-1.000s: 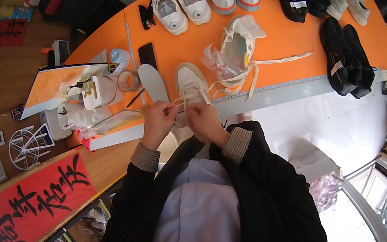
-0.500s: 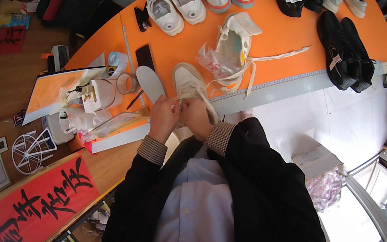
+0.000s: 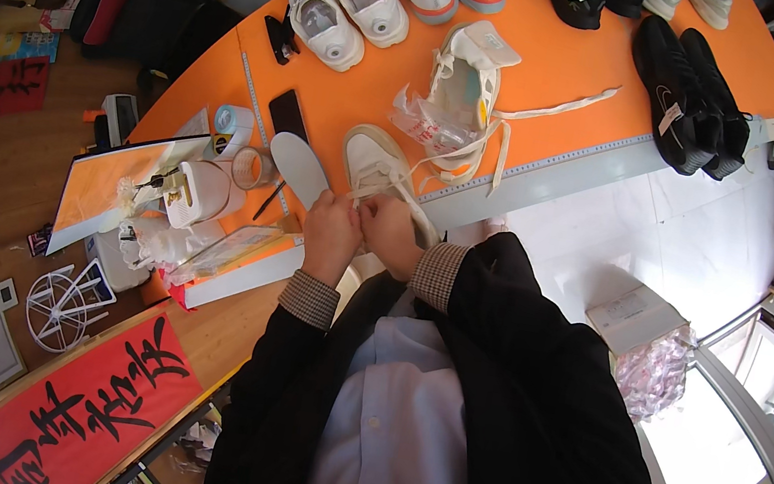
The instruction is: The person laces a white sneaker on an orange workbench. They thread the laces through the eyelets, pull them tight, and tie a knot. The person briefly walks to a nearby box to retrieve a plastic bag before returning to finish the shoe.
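Observation:
A cream sneaker (image 3: pixel 368 149) lies at the orange table's near edge, its toe pointing away from me. Over its lacing, my left hand (image 3: pixel 331 236) and my right hand (image 3: pixel 390 234) meet with fingers curled and pinched. Both seem to grip the shoe's pale lace (image 3: pixel 361 193); the lace's course between the fingers is partly hidden. Left of the sneaker lies a loose pale insole (image 3: pixel 299 163), close to my left fingertips. Beyond, a second cream sneaker (image 3: pixel 467 77) rests with its tongue pulled up, long lace (image 3: pixel 555 106) trailing right, and clear plastic wrap (image 3: pixel 424 118) against it.
White sneakers (image 3: pixel 326 18) and black sneakers (image 3: pixel 673 95) stand around the orange table (image 3: pixel 568 58). A black phone (image 3: pixel 289 113), a tape roll (image 3: pixel 247 166) and a white container (image 3: pixel 203 191) sit to the left. A carton (image 3: pixel 633 317) is at the right, beyond the table.
My left hand has shifted slightly right, closer against my right hand. Both hands stay at the lacing, and the sneaker keeps its place.

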Available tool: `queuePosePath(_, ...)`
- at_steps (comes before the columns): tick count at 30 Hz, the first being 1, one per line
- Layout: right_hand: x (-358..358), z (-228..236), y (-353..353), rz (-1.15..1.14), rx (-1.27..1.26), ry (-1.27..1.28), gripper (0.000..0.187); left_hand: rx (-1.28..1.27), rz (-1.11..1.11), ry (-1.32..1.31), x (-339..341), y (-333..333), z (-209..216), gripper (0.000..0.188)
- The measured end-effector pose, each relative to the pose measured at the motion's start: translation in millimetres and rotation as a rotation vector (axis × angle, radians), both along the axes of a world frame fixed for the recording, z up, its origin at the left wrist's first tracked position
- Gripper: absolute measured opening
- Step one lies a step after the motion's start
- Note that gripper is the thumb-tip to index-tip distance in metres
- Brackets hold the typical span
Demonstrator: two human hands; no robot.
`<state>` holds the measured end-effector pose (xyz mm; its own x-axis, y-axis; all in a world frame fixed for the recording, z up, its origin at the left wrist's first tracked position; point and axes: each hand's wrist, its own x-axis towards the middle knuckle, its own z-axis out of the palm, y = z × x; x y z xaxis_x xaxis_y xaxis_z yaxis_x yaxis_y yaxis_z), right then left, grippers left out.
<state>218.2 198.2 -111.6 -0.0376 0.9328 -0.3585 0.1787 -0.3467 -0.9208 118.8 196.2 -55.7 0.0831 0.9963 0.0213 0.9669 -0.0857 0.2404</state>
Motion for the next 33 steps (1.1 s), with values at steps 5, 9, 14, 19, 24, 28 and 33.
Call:
queuePosePath(5,2,-2,-1,0.016,0.004,0.014,0.017,-0.004,0.020,0.029,4,-1,1,0.009)
queuePosePath(9,6,0,-3,0.042,0.001,0.038,0.017,-0.004,0.022,0.071,7,-2,0,0.010)
queuePosePath(14,7,-4,-5,0.025,0.063,0.099,0.016,-0.159,-0.008,0.077,10,10,9,0.013)
queuePosePath(19,6,-1,-7,0.018,0.073,0.105,0.018,-0.235,-0.150,0.146,5,24,8,0.013)
queuePosePath(24,5,-1,-7,-0.001,0.095,0.097,0.018,-0.218,-0.150,0.217,3,24,-2,0.017)
queuePosePath(28,5,-6,-6,-0.011,0.118,0.111,0.017,-0.045,-0.042,0.120,5,12,3,0.015)
queuePosePath(33,3,-5,-8,0.011,0.147,0.113,0.017,-0.001,0.043,0.050,-2,-6,-1,0.013)
